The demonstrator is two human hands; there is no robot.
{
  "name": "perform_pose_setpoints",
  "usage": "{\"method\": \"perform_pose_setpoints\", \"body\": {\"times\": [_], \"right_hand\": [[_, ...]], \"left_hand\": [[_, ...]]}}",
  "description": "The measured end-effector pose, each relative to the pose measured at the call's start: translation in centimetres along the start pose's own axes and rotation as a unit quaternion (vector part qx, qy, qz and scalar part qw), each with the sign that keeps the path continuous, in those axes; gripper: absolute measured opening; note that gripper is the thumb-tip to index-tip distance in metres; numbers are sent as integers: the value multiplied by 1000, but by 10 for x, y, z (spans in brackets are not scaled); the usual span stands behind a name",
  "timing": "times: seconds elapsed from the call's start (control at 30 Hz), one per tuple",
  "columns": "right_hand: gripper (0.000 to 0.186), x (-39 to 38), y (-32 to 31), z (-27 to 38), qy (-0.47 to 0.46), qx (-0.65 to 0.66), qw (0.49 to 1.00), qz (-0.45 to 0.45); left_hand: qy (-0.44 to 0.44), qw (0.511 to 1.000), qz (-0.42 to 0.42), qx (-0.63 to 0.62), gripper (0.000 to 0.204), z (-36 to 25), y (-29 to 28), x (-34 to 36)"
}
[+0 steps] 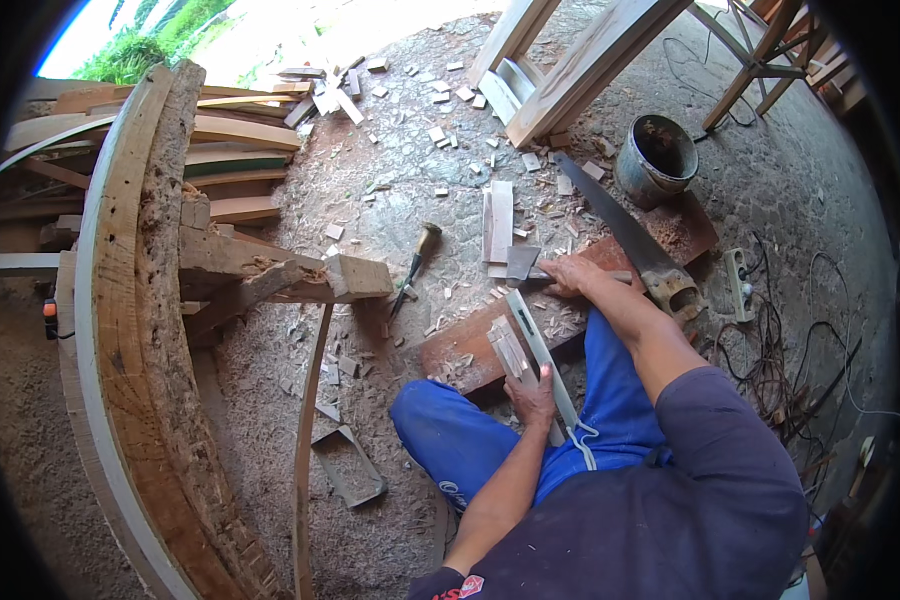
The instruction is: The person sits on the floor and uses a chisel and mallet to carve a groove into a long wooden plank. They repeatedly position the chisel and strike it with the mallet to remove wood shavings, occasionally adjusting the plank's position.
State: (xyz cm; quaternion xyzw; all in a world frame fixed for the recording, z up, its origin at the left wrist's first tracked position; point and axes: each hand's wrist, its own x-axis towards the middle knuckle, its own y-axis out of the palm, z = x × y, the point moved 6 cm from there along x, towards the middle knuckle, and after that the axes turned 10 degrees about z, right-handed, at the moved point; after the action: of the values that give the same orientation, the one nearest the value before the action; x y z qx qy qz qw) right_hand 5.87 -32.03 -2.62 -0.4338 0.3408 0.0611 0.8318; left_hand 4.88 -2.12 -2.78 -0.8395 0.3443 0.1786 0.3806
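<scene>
Timber, a narrow pale piece, sits in front of the person, over the low reddish board and close to the knees. A long grey-green strip lies along its right side; I cannot tell whether it is a separate piece or an edge of the same one. The left hand is closed around the lower part, thumb toward the strip, most fingers hidden. The right hand is curled around the handle of a hatchet, close behind the head, its blade apart from the timber.

The step in hand looks like shaping by hatchet, judged between strokes. A further stroke would call for a steady hold from the left hand, its fingers low and clear of the blade.

Just beyond the hatchet lie two pale blocks. A handsaw slants across the board's right part, near a bucket. Left of the blocks, a yellow-handled tool lies on the debris-strewn floor; farther left is a big curved beam.
</scene>
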Motion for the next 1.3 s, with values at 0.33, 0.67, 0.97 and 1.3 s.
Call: {"method": "perform_pose_setpoints", "body": {"times": [0.33, 0.67, 0.97, 1.3], "right_hand": [[54, 1, 5, -7, 1, 2, 1000, 1], [53, 0, 2, -4, -2, 9, 1000, 2], [55, 0, 5, -7, -1, -18, 1000, -2], [50, -63, -30, 11, -13, 150, 987, -56]], "left_hand": [[18, 999, -18, -23, 108, -3, 2, -5], [10, 1000, -18, -21, 106, -3, 1, -3], [12, 1000, -19, -20, 106, -7, 0, -7], [53, 996, -28, -67, 90, 3, 6, 6]]}}
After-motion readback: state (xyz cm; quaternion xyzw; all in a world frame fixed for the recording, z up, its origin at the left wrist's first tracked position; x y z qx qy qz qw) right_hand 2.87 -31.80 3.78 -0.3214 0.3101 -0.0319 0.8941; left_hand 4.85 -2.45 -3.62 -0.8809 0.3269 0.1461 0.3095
